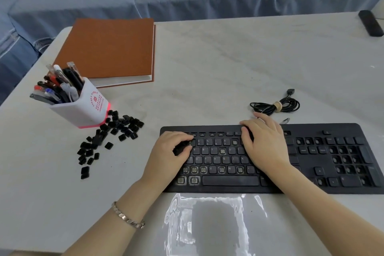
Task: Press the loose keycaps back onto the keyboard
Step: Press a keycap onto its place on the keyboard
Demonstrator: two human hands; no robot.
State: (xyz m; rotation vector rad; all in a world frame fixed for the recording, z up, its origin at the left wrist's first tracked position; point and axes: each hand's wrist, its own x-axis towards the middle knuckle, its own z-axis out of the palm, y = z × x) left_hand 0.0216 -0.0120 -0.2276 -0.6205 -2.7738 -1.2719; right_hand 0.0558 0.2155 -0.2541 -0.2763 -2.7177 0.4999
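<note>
Pinching square black keycap (183,147): left hand (169,157) grip; right hand (265,143) flat (fingers (246,131) straight) on keyboard (229,181).

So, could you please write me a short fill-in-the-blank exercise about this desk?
The white holder beside the loose keycaps is full of ___.
Behind the keyboard lies a coiled ___.
A bracelet sits on the ___ wrist.
Missing words: pens; cable; left.

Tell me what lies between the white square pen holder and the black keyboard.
In the head view, a scatter of loose black plastic keycaps lies beside the holder; from there to the keyboard the pale table is bare.
</note>
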